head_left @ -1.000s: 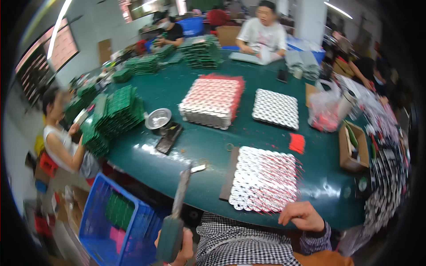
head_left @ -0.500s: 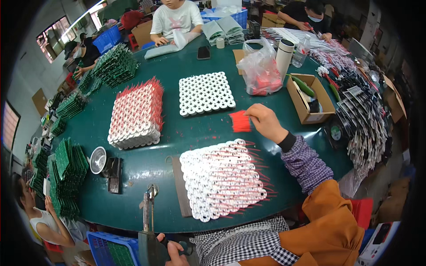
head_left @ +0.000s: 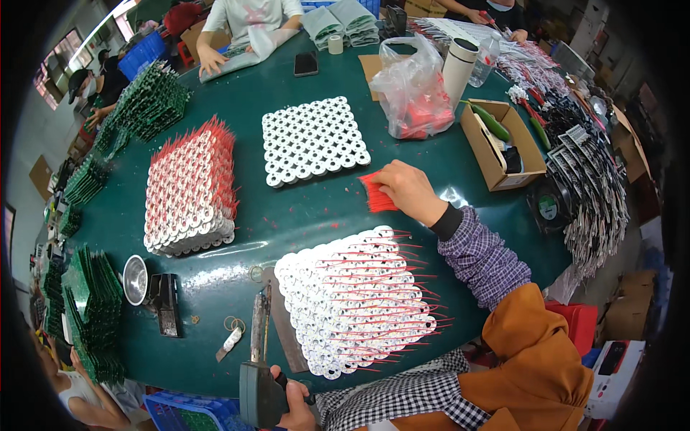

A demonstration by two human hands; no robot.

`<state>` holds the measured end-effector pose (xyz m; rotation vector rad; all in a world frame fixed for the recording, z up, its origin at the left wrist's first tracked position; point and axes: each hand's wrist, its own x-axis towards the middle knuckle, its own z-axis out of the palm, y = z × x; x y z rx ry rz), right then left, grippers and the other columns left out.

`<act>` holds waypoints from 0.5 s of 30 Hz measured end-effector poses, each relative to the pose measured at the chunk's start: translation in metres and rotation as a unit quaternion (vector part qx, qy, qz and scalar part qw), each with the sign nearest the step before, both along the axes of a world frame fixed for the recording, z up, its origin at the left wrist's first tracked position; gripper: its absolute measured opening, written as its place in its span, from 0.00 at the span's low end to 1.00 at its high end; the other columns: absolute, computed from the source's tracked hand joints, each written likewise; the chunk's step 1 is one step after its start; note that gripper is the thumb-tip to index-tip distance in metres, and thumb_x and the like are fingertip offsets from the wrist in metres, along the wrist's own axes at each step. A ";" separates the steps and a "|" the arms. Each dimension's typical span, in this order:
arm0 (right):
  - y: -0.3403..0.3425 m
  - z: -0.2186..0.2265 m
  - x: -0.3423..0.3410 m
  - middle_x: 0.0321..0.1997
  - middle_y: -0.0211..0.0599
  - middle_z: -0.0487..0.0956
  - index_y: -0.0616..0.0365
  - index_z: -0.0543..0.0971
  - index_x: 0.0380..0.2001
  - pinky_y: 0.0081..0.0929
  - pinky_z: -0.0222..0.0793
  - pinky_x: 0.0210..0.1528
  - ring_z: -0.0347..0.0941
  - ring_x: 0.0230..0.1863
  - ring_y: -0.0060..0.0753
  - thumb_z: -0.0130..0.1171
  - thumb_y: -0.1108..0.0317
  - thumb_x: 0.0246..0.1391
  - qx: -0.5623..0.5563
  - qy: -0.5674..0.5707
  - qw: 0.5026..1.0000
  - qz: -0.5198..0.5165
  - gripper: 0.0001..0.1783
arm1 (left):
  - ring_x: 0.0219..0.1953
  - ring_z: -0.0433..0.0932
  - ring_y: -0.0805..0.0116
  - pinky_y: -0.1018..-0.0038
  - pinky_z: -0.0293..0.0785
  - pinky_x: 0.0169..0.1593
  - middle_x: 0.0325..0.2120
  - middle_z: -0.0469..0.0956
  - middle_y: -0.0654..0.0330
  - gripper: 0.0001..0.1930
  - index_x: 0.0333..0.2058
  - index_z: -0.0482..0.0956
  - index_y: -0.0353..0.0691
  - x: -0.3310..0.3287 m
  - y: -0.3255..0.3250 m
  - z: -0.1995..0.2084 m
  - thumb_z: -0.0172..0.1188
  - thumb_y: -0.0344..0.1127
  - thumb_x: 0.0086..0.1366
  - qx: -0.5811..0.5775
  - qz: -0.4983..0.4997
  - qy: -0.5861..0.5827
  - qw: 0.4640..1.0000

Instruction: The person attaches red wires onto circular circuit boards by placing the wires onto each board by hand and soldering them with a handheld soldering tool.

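Note:
My left hand (head_left: 296,408) is wrapped round the dark handle of a soldering gun (head_left: 257,391), its long tip pointing away from me. My right hand (head_left: 412,190), fingers pinched together, is on the right edge of a small pile of short red wires (head_left: 375,195). Its fingertips are partly hidden. In front of me lies a panel of joined round white circuit boards (head_left: 338,309), with rows of red wires sticking out to the right. The panel rests partly on a flat grey-brown strip (head_left: 286,337). Beyond it sits a similar white panel (head_left: 316,140) without red wires.
At left stands a stack of wired panels (head_left: 190,190), near a metal cup (head_left: 136,280) and a black holder (head_left: 169,305). Green boards (head_left: 93,316) pile up on the far left. At right are a cardboard box (head_left: 517,161), a plastic bag (head_left: 413,93) and a flask (head_left: 458,72). Co-workers sit around the table.
The soldering gun and my left hand have come up over the table edge. My right hand has closed in on the red wires. The whole view has shifted slightly.

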<state>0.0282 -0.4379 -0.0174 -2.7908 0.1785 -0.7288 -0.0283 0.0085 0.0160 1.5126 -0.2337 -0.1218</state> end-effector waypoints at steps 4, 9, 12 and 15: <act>0.001 0.003 -0.001 0.32 0.33 0.78 0.57 0.84 0.33 0.37 0.74 0.40 0.74 0.41 0.39 0.61 0.75 0.51 -0.040 0.012 0.999 0.005 0.06 | 0.25 0.71 0.68 0.73 0.71 0.27 0.49 0.77 0.48 0.24 0.61 0.66 0.28 0.001 0.007 -0.006 0.57 0.20 0.66 0.011 -0.002 -0.010 1.000; 0.008 -0.003 0.003 0.32 0.34 0.74 0.56 0.82 0.31 0.35 0.73 0.40 0.73 0.41 0.39 0.59 0.75 0.53 -0.032 -0.004 0.999 0.034 0.04 | 0.25 0.70 0.69 0.74 0.70 0.28 0.48 0.77 0.49 0.24 0.61 0.66 0.28 0.000 0.014 -0.004 0.57 0.20 0.67 -0.024 0.012 0.018 0.999; 0.008 0.001 -0.002 0.33 0.33 0.74 0.55 0.81 0.33 0.36 0.73 0.41 0.73 0.42 0.39 0.59 0.74 0.54 -0.049 0.010 0.999 -0.001 0.04 | 0.25 0.70 0.70 0.74 0.70 0.28 0.48 0.77 0.49 0.24 0.61 0.66 0.28 0.003 0.017 -0.010 0.57 0.20 0.67 -0.025 -0.002 0.009 1.000; 0.012 0.005 -0.004 0.34 0.34 0.74 0.56 0.80 0.33 0.37 0.73 0.42 0.73 0.42 0.39 0.60 0.73 0.53 -0.041 0.022 0.999 -0.014 0.03 | 0.25 0.70 0.70 0.74 0.70 0.28 0.49 0.77 0.49 0.25 0.62 0.65 0.27 0.007 0.023 -0.017 0.56 0.20 0.66 -0.012 -0.022 -0.005 1.000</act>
